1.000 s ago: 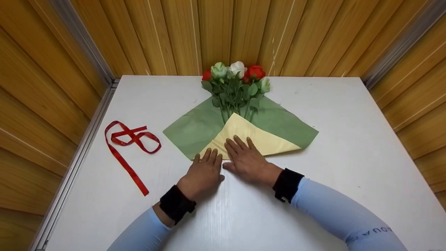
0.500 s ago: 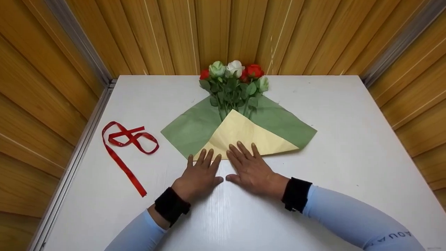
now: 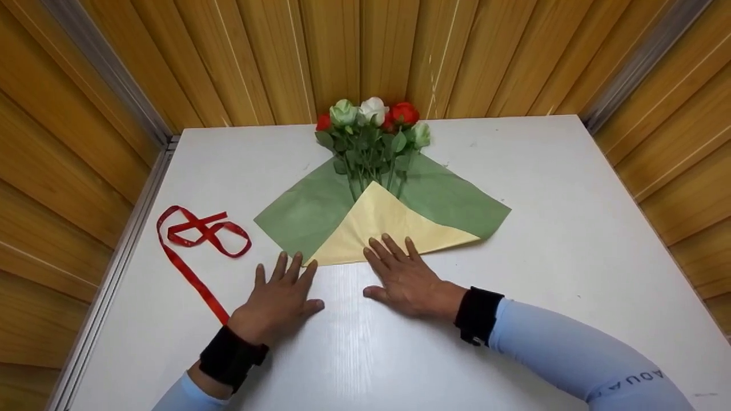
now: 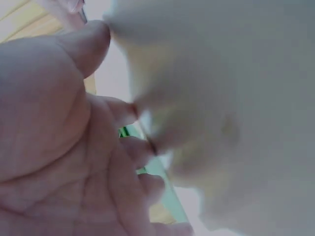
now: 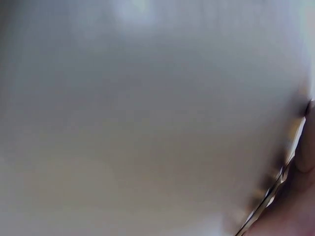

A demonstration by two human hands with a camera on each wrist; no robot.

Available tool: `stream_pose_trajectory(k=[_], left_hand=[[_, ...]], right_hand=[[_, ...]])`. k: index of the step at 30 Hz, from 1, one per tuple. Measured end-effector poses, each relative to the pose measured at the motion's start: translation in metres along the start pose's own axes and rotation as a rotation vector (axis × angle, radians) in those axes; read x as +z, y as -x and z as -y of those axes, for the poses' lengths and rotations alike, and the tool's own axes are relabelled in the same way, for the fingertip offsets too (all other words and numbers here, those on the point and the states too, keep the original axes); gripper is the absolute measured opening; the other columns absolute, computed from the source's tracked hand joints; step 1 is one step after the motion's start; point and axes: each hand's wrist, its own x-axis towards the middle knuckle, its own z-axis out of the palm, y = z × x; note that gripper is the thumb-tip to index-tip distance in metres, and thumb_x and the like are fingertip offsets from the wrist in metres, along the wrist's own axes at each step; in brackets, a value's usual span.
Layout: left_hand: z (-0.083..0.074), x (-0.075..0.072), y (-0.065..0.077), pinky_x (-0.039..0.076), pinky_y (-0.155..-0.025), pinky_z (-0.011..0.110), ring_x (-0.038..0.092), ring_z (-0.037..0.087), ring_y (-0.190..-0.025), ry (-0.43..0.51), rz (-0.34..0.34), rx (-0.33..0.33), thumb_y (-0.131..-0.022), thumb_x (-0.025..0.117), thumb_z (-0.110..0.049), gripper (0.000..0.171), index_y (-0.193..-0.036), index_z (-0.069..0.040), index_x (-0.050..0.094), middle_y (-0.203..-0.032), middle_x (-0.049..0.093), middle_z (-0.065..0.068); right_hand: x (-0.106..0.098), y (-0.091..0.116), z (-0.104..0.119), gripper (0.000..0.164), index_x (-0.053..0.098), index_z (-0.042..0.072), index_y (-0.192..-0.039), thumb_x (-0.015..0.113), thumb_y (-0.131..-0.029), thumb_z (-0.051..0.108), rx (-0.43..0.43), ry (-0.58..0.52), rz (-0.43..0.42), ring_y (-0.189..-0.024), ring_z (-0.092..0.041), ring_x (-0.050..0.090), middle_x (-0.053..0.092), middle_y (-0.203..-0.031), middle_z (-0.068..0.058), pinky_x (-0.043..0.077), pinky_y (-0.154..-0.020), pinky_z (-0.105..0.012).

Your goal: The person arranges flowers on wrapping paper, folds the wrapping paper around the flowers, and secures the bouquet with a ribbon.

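Observation:
A sheet of wrapping paper, green (image 3: 302, 205) with a pale yellow reverse side (image 3: 388, 220), lies on the white table. Its lower corner is folded up over the stems of a bunch of roses (image 3: 374, 137) in red, white and pale green. My right hand (image 3: 408, 282) lies flat with spread fingers, its fingertips on the yellow flap by the fold. At the left end of the fold, my left hand (image 3: 274, 299) has its fingers straight and spread, fingertips right at the paper's edge. The left wrist view shows that palm (image 4: 49, 147) over the table surface.
A red ribbon (image 3: 197, 279) lies in loops on the table (image 3: 542, 257) at the left, its lower end hidden behind my left wrist. Wooden panel walls (image 3: 388, 57) stand at the back and along both sides.
My left hand has slid left along the fold to its left end, now overlapping the ribbon's tail. The right hand has drawn slightly back toward the fold. The flap stays folded.

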Motion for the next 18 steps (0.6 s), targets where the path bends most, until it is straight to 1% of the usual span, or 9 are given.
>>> stream_pose_trajectory(k=[3,5,7,9,10,12,13,16,18], left_hand=[[0.007,-0.023,-0.005,0.016,-0.119,0.080,0.018,0.052,-0.159,0.027,0.090,-0.044,-0.105,0.060,-0.046,0.070,-0.159,-0.004,0.046,-0.169,0.030,0.026],[0.015,-0.043,-0.015,0.032,-0.116,0.073,0.039,0.049,-0.150,0.050,0.101,-0.075,-0.106,0.059,-0.041,0.058,-0.146,0.001,0.059,-0.157,0.049,0.027],[0.024,-0.062,-0.031,0.047,-0.107,0.064,0.057,0.044,-0.132,0.093,0.043,-0.120,-0.108,0.058,-0.034,0.046,-0.134,0.003,0.067,-0.140,0.063,0.024],[0.036,-0.075,-0.048,0.054,-0.095,0.057,0.064,0.040,-0.113,0.133,-0.062,-0.167,-0.108,0.056,-0.028,0.039,-0.128,0.004,0.068,-0.124,0.069,0.022],[0.043,-0.078,-0.058,0.055,-0.089,0.056,0.065,0.038,-0.105,0.155,-0.116,-0.192,-0.108,0.054,-0.026,0.037,-0.127,0.004,0.067,-0.117,0.069,0.022],[0.055,-0.080,-0.074,0.056,-0.088,0.058,0.064,0.043,-0.108,0.188,-0.207,-0.252,-0.107,0.054,-0.024,0.042,-0.132,0.009,0.061,-0.120,0.066,0.028],[0.061,-0.079,-0.082,0.055,-0.091,0.060,0.062,0.047,-0.113,0.197,-0.231,-0.285,-0.107,0.053,-0.025,0.046,-0.135,0.012,0.058,-0.124,0.063,0.032],[0.075,-0.075,-0.096,0.051,-0.099,0.065,0.053,0.057,-0.127,0.228,-0.258,-0.394,-0.105,0.057,-0.031,0.062,-0.141,0.018,0.048,-0.134,0.054,0.041],[0.082,-0.073,-0.099,0.048,-0.104,0.065,0.048,0.058,-0.132,0.276,-0.233,-0.450,-0.104,0.060,-0.034,0.071,-0.146,0.020,0.041,-0.139,0.050,0.043]], right_hand=[[0.000,0.001,-0.001,0.087,0.015,0.010,-0.170,0.028,-0.107,0.069,-0.003,-0.008,-0.001,-0.165,-0.035,0.001,0.008,-0.178,-0.010,0.006,-0.128,-0.066],[-0.001,0.001,-0.002,0.087,0.015,0.010,-0.170,0.029,-0.108,0.069,-0.001,-0.013,0.000,-0.165,-0.035,0.001,0.008,-0.178,-0.010,0.005,-0.128,-0.067],[-0.001,0.002,-0.004,0.087,0.014,0.010,-0.170,0.029,-0.108,0.068,0.007,-0.019,0.004,-0.165,-0.034,0.000,0.006,-0.178,-0.010,0.005,-0.128,-0.067],[-0.001,0.003,-0.004,0.087,0.013,0.010,-0.170,0.029,-0.108,0.069,0.015,-0.020,0.008,-0.165,-0.034,-0.001,0.006,-0.178,-0.009,0.004,-0.128,-0.067],[-0.001,0.003,-0.004,0.087,0.013,0.010,-0.170,0.029,-0.108,0.069,0.019,-0.024,0.009,-0.165,-0.034,-0.001,0.006,-0.178,-0.009,0.004,-0.128,-0.066],[0.000,0.002,-0.004,0.087,0.013,0.011,-0.170,0.029,-0.107,0.069,0.022,-0.030,0.011,-0.165,-0.033,-0.001,0.006,-0.179,-0.009,0.003,-0.128,-0.066],[0.000,0.002,-0.003,0.087,0.014,0.011,-0.170,0.029,-0.107,0.069,0.022,-0.029,0.013,-0.165,-0.033,-0.001,0.006,-0.179,-0.009,0.003,-0.128,-0.066],[0.000,0.000,0.000,0.088,0.014,0.012,-0.170,0.029,-0.107,0.070,0.021,-0.026,0.015,-0.165,-0.033,-0.001,0.006,-0.179,-0.008,0.003,-0.128,-0.065],[0.000,-0.002,0.002,0.088,0.014,0.012,-0.170,0.029,-0.107,0.071,0.016,-0.025,0.016,-0.165,-0.032,-0.001,0.005,-0.179,-0.008,0.003,-0.128,-0.065]])
